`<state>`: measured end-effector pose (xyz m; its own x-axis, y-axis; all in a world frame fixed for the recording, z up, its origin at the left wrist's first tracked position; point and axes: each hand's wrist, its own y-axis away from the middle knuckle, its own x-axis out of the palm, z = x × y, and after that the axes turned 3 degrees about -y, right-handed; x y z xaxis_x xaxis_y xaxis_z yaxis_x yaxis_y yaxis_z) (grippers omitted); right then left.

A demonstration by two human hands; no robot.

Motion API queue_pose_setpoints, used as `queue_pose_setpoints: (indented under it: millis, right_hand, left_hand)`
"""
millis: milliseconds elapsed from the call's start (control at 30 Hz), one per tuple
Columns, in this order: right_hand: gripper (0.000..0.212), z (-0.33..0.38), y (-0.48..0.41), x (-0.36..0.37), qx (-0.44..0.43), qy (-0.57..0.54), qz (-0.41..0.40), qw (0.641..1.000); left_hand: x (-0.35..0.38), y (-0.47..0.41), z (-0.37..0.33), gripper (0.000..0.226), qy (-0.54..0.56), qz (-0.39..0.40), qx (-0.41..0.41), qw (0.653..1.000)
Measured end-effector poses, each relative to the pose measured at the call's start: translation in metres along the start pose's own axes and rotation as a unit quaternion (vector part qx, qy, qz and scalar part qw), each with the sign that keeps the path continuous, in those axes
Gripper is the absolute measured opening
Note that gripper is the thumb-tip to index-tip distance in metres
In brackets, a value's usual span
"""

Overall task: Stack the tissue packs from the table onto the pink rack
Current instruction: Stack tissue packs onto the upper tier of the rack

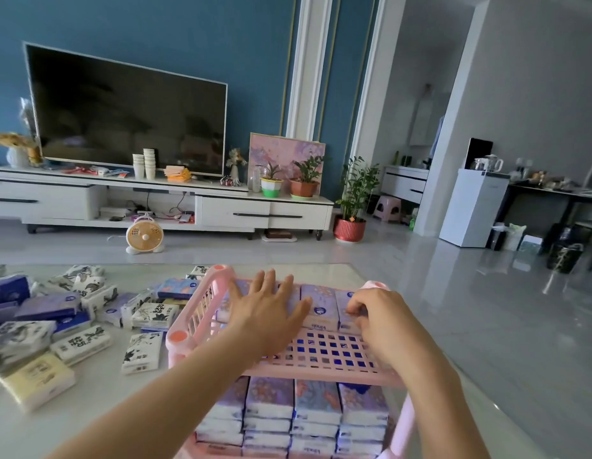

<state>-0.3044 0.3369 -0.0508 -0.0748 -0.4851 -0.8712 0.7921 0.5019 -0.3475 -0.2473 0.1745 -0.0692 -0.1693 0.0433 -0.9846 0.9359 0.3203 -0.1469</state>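
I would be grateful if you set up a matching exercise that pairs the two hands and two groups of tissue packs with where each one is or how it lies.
Things:
1. left hand
2. right hand
3. cream tissue pack
4. stacked purple packs

Places or states:
A. on the lower shelf of the pink rack
B. on the table, left of the rack
C. flat, fingers spread, on the top-shelf packs
D. fingers curled on the rightmost top-shelf pack

Pairs: 1-C, 2-D, 3-B, 4-A.

"Vinda" brand on purple tissue pack [321, 309], pink rack [201, 306] top shelf.
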Motion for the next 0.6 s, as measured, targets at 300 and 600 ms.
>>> queue_pose_setpoints:
  millis: [300,600]
  right_hand:
    - [0.015,0.005,-0.001,-0.005,0.048,0.037,0.02,0.998]
    - [0.01,0.017,0.004,-0.003,0.086,0.062,-0.021,0.994]
  left_hand:
    - [-0.002,0.002,0.001,0.06,0.011,0.006,0.056,0.998]
    - [-0.001,-0.002,-0.001,0.065,-0.027,0.036,0.053,0.998]
